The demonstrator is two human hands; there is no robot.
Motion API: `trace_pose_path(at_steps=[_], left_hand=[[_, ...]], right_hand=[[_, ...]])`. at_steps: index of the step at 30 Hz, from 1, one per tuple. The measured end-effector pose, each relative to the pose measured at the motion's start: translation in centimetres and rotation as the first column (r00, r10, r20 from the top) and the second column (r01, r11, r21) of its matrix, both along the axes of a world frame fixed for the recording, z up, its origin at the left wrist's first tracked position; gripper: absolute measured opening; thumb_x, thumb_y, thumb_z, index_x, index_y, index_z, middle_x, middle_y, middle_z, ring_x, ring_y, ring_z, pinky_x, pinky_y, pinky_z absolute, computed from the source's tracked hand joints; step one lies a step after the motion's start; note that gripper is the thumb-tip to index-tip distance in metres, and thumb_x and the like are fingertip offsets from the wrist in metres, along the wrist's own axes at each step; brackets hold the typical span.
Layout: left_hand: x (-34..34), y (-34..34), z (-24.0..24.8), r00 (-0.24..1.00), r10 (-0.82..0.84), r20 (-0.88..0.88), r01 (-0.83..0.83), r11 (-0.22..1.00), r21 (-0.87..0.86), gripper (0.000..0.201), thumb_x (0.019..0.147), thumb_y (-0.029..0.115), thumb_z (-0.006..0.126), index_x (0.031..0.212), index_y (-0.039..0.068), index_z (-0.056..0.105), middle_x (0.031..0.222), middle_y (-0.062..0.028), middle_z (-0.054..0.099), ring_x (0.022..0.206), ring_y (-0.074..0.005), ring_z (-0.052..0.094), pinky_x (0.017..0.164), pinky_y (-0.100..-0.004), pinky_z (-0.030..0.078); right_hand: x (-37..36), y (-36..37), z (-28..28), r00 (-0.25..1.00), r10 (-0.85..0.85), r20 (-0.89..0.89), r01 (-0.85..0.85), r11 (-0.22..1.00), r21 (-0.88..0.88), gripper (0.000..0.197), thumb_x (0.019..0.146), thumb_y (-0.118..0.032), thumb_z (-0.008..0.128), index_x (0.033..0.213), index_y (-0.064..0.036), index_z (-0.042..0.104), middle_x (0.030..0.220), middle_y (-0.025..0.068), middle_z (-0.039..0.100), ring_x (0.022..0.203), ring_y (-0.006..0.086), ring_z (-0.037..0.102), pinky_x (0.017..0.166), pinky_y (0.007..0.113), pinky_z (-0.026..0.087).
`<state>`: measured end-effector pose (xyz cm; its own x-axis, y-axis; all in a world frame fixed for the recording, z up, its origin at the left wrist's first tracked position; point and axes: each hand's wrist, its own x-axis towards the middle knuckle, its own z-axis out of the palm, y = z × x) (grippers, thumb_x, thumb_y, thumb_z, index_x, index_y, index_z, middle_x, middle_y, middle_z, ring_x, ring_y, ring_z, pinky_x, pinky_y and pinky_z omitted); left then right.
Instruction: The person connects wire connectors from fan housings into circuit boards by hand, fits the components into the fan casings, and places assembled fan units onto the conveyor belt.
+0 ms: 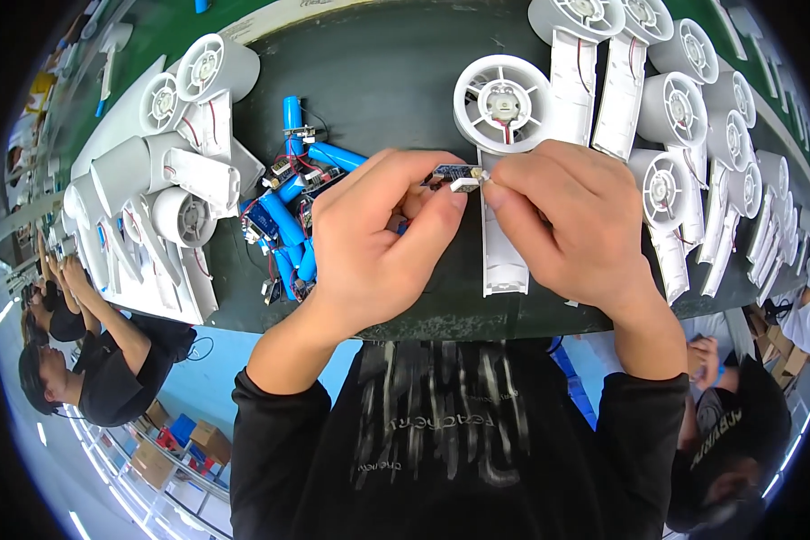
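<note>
Above the table's near edge, my left hand (382,238) is closed on a small circuit board (450,170) with a white part at its edge. My right hand (571,220) meets it there, thumb and forefinger pinched at the board's right end. A tiny pale piece shows at those fingertips, too small to make out. Behind the hands lies a white fan housing (504,103) with a round spoked front and red wires. Its long open handle (504,256) runs toward me between the hands, partly covered by them.
Blue cylindrical batteries (283,219) wired to boards lie heaped left of my left hand. White fan housings crowd the left (182,218) and the right (673,110) of the dark table (378,76). Other people (108,360) work at both sides.
</note>
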<state>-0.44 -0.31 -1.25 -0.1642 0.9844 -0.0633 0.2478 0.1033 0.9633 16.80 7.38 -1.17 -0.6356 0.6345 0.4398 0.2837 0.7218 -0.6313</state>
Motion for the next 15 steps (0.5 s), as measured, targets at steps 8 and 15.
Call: trace_pose_path(at_steps=[8, 15], left_hand=[[0.8, -0.4, -0.4, 0.995, 0.060, -0.084, -0.053, 0.994, 0.092, 0.016, 0.083, 0.002, 0.067, 0.098, -0.002, 0.066, 0.068, -0.0049, 0.063, 0.054, -0.0058, 0.056, 0.049, -0.0197, 0.044], [1.1, -0.8, -0.5, 0.992, 0.099, -0.084, -0.093, 0.993, 0.065, 0.018, 0.082, 0.002, 0.069, 0.099, -0.004, 0.064, 0.067, -0.0048, 0.063, 0.052, -0.0044, 0.054, 0.048, -0.0190, 0.043]], right_hand=[[0.1, 0.0, 0.2, 1.000, -0.007, 0.007, 0.007, 1.000, 0.001, 0.012, 0.071, -0.001, 0.069, 0.079, -0.0035, 0.061, 0.064, 0.0067, 0.057, 0.052, 0.0231, 0.054, 0.048, 0.033, 0.041], [0.1, 0.0, 0.1, 1.000, 0.022, 0.014, -0.022, 1.000, -0.011, 0.013, 0.069, 0.000, 0.069, 0.078, -0.0020, 0.059, 0.064, 0.0084, 0.056, 0.052, 0.0247, 0.054, 0.048, 0.034, 0.041]])
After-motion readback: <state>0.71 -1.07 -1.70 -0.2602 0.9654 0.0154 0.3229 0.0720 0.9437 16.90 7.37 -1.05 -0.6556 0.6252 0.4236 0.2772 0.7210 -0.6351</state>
